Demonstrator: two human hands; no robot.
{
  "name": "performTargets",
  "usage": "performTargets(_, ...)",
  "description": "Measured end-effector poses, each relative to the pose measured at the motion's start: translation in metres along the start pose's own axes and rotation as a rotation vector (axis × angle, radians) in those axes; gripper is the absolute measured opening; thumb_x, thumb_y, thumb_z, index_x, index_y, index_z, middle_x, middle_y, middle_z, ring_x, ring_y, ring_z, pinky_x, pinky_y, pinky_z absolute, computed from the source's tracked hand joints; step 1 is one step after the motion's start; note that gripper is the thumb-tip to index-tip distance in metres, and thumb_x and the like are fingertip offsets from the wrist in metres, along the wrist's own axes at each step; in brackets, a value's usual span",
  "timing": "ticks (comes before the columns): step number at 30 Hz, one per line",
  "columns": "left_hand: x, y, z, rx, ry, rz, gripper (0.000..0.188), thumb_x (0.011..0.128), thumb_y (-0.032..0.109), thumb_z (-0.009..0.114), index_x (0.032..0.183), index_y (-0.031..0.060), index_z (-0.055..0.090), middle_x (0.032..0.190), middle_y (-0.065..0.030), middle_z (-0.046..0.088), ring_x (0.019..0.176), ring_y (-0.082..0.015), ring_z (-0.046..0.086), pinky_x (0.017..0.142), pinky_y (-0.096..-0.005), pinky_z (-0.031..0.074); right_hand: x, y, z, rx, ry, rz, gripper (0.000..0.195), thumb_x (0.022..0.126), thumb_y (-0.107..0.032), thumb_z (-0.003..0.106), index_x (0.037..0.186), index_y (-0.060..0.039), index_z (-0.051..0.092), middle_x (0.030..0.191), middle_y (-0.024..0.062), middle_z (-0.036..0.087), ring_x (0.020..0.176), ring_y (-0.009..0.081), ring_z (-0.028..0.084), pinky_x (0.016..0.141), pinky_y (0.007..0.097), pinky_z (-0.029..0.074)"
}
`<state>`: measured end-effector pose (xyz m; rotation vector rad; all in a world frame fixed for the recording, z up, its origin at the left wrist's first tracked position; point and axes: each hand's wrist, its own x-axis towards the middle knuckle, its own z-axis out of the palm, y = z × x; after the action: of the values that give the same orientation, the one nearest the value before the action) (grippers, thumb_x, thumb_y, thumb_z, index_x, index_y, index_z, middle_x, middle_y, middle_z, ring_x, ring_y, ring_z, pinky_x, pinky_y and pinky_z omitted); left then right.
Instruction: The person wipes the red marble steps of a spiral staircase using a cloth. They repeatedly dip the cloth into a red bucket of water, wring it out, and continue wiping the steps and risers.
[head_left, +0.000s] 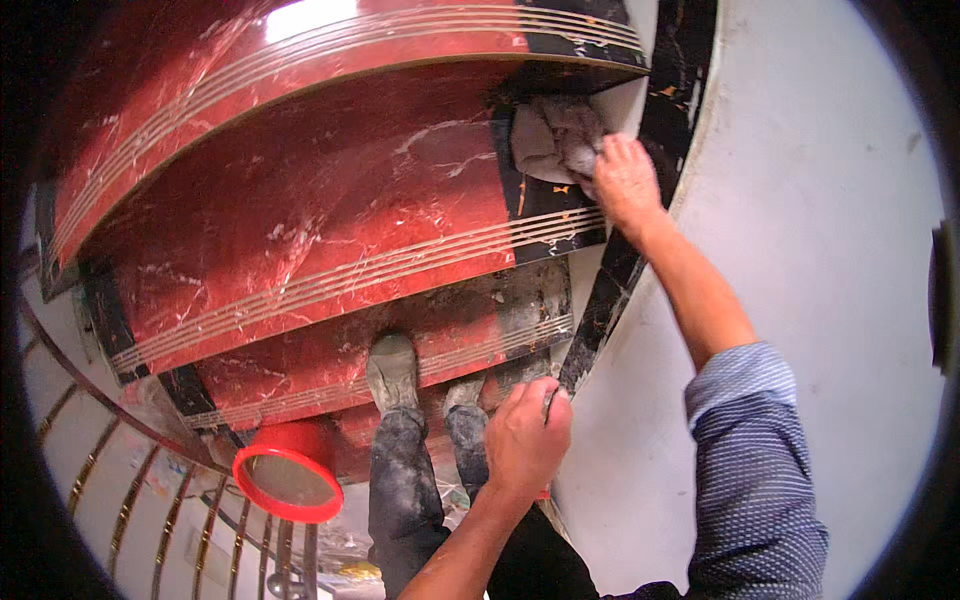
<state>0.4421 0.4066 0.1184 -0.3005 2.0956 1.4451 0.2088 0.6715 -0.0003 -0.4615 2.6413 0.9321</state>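
Note:
My right hand (628, 180) reaches up to the black border at the wall end of a red marble-look stair tread (322, 225). Its fingers are closed on a crumpled grey cloth (576, 139), slightly blurred. Under and beside the cloth is a pale round patch or object (534, 146) that I cannot make out. My left hand (529, 435) is lower, above my leg, with its fingers curled around something small and dark, mostly hidden by the fingers.
A red bucket (289, 484) holding greyish liquid stands at the left. A curved railing with metal balusters (169, 510) runs along the lower left. A white wall (810, 225) with black skirting (675, 82) borders the right. My dusty shoes (393, 367) rest on lower steps.

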Motion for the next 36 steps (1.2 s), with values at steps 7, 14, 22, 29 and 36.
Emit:
performTargets(7,-0.006,0.005,-0.007,-0.123,-0.005,-0.064,0.021,0.095,0.020,0.069,0.111,0.0075,0.070,0.104,-0.0150,0.072,0.098,-0.0375,0.070,0.085,-0.0464,0.056,0.006,-0.028,0.000,0.307,-0.010,0.139,0.064,0.088,-0.037,0.078,0.134,0.0035,0.060,0.151,0.0225,0.051,0.151,0.0368,0.036,0.126,0.0457,0.028)
performTargets(14,-0.017,0.003,-0.013,-0.098,-0.023,-0.088,0.022,0.096,0.021,0.070,0.113,0.0078,0.070,0.109,-0.0161,0.072,0.101,-0.0383,0.071,0.088,-0.0448,0.057,-0.052,-0.149,0.053,1.114,0.438,0.655,0.071,0.086,-0.008,0.052,0.157,-0.0067,0.045,0.149,0.0358,0.049,0.138,0.0498,0.048,0.119,0.0506,0.037)
performTargets(22,0.058,-0.026,-0.081,0.155,0.316,0.178,0.045,0.098,0.021,0.072,0.136,-0.0012,0.061,0.136,-0.0222,0.063,0.128,-0.0339,0.059,0.111,-0.0444,0.045,-0.051,-0.306,-0.072,1.410,0.578,0.069,0.065,0.078,-0.008,0.066,0.142,-0.0059,0.060,0.141,0.0258,0.059,0.131,0.0454,0.055,0.112,0.0523,0.047)
performTargets(29,0.178,-0.147,-0.084,0.890,0.148,0.306,0.077,0.104,0.044,0.060,0.164,0.0067,0.032,0.166,-0.0320,0.029,0.154,-0.0482,0.027,0.127,-0.0530,0.022,-0.027,-0.196,-0.002,1.155,0.831,0.194,0.018,0.082,-0.014,0.063,0.092,-0.0129,0.077,0.112,0.0134,0.070,0.102,0.0330,0.064,0.089,0.0446,0.054)
performTargets(36,0.246,-0.084,0.049,0.852,0.021,0.591,0.085,0.100,0.057,0.055,0.169,0.0187,0.023,0.173,-0.0240,0.015,0.160,-0.0463,0.012,0.127,-0.0619,0.013,-0.064,-0.141,0.075,0.981,0.663,0.700,0.046,0.082,-0.005,0.059,0.126,-0.0097,0.072,0.144,0.0172,0.059,0.136,0.0394,0.052,0.111,0.0522,0.043)
